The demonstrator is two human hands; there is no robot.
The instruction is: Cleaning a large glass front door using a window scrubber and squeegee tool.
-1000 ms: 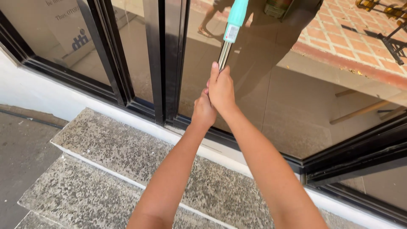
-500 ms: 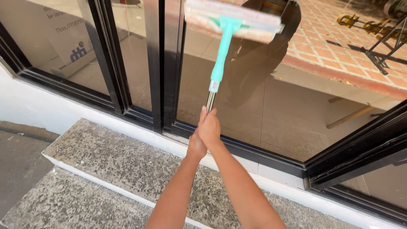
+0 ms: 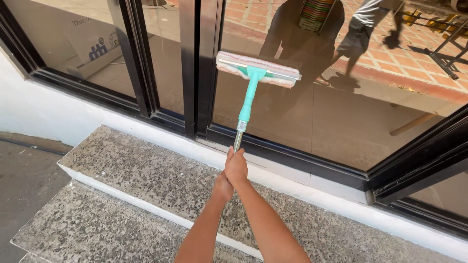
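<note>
both hands grip the metal pole [image 3: 238,141] of a window squeegee [image 3: 258,69]: the right hand [image 3: 236,167] is wrapped closed around it higher up, and the left hand [image 3: 223,187] is closed around it just below, the two touching. the squeegee head with its pale cloth pad lies flat against the glass pane [image 3: 341,117], near the black frame post [image 3: 202,63]. the arms are stretched far, so the pole may slip or the head may tilt off the glass and knock the frame. the person stands outside, above speckled stone steps [image 3: 146,180] with white edges; a misstep there could cause a fall. the glass reflects a brick pavement.
</note>
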